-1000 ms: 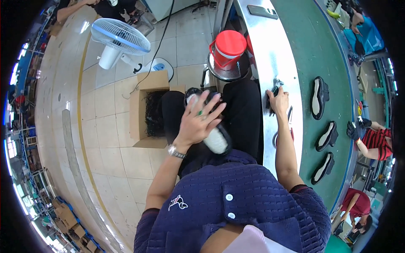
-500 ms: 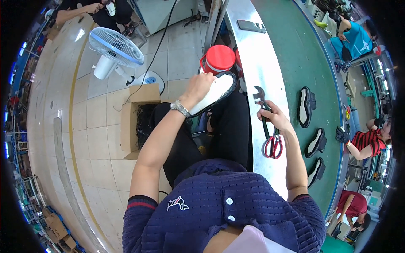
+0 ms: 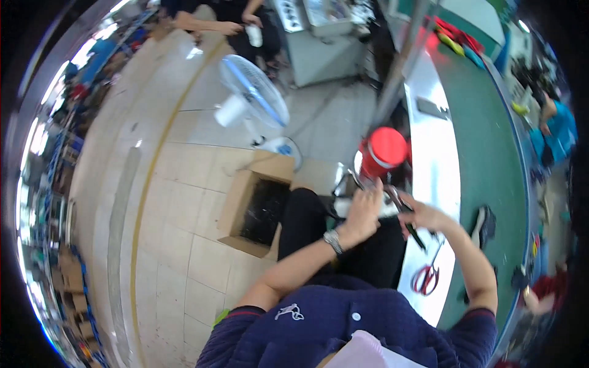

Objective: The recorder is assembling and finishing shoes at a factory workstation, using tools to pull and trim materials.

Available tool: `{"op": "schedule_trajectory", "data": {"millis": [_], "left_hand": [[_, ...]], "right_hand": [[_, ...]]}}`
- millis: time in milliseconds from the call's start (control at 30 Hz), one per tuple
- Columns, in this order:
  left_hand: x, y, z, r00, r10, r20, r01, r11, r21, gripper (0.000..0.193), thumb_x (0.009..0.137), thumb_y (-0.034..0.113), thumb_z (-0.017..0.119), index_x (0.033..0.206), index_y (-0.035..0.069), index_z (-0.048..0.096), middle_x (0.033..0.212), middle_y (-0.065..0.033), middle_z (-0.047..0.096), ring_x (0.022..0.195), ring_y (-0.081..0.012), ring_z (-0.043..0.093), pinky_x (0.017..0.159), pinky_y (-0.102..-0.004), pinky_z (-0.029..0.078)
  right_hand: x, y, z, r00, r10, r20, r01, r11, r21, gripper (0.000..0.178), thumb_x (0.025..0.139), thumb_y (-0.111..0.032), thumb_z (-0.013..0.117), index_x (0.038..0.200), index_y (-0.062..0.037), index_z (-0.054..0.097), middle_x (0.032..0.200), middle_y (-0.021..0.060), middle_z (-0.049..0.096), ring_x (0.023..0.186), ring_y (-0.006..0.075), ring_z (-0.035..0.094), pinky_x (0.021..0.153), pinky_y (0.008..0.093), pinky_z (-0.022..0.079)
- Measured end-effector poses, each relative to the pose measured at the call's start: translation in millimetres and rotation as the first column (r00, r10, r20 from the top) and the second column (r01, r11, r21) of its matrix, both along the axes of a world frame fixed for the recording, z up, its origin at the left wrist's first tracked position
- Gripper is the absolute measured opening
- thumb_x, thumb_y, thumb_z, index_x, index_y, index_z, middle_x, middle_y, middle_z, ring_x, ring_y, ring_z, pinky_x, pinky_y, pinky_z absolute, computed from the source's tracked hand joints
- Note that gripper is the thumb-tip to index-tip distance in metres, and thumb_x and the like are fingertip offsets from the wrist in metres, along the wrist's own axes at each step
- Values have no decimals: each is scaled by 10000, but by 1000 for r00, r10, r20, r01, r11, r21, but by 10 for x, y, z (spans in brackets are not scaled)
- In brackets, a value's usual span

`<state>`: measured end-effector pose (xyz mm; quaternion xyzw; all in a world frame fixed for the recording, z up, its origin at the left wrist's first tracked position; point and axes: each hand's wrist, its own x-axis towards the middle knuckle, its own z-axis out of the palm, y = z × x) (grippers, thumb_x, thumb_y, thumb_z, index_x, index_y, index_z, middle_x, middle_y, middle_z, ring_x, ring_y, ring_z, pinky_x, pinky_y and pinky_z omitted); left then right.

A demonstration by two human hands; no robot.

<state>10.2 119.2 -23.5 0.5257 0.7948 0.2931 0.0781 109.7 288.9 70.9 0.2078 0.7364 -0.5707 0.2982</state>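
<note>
My left hand [image 3: 364,214] is closed on a dark shoe upper with a white underside [image 3: 342,207], held over my lap. In my right hand [image 3: 423,218] is a pair of lasting pliers [image 3: 416,238] with dark handles. The pliers' metal jaws are up against the shoe's edge, close to my left fingers; blur hides whether they grip it. Red-handled scissors [image 3: 425,279] lie on the metal ledge below my right hand.
A red lidded bucket [image 3: 386,147] stands just beyond the shoe. An open cardboard box [image 3: 239,202] with black scraps and a fan [image 3: 251,92] are to the left. On the right runs a green conveyor belt [image 3: 491,153] with a dark shoe [image 3: 485,226]. A phone [image 3: 432,108] lies on the ledge.
My right hand has lifted the pliers off the ledge and brought them to the shoe. The shoe is now turned sideways in my left hand. The whole view has swung left.
</note>
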Motion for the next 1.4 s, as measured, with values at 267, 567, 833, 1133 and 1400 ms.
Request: {"op": "schedule_trajectory", "data": {"millis": [267, 567, 833, 1133, 1400], "left_hand": [[245, -217, -107, 999, 20, -30, -15, 990, 141, 858, 633, 108, 763, 1356, -106, 354, 1293, -254, 490, 1221, -353, 456, 1073, -418, 320], [74, -135, -260, 951, -18, -309, 61, 990, 129, 772, 690, 255, 745, 1289, -128, 446, 1313, -272, 463, 1203, -414, 450, 1071, -466, 334], [88, -133, -288, 928, -9, -371, 66, 988, 141, 665, 726, 183, 734, 1274, -102, 487, 1286, -265, 506, 1194, -387, 483, 1029, -450, 385], [130, -183, -280, 928, 0, -373, 57, 988, 140, 633, 760, 199, 713, 1274, -100, 494, 1290, -269, 515, 1216, -387, 481, 1041, -442, 379], [85, -143, -276, 930, 13, -367, 40, 990, 136, 625, 770, 203, 706, 1262, -118, 493, 1293, -277, 507, 1224, -390, 473, 1053, -451, 367]], "right_hand": [[581, -540, -618, 914, -197, -356, 297, 921, 254, 609, 941, -84, 535, 1479, -85, 250, 648, 72, 581, 548, 161, 595, 521, 322, 507], [169, -56, 82, 903, 219, -369, 82, 756, 649, 598, 869, -196, 601, 1421, -162, 373, 756, 229, 643, 703, 448, 619, 664, 509, 482], [64, -238, -77, 988, 88, -126, 7, 790, 613, 549, 940, -153, 526, 1448, -68, 334, 607, 93, 607, 536, 201, 615, 568, 335, 491], [149, -206, -326, 946, 38, -321, 188, 743, 642, 628, 950, -199, 531, 1494, -135, 225, 630, 88, 630, 515, 215, 638, 572, 348, 519], [100, -228, -290, 959, -50, -278, 217, 761, 611, 599, 940, -181, 534, 1474, -131, 267, 599, 104, 611, 502, 237, 630, 570, 354, 501]]}}
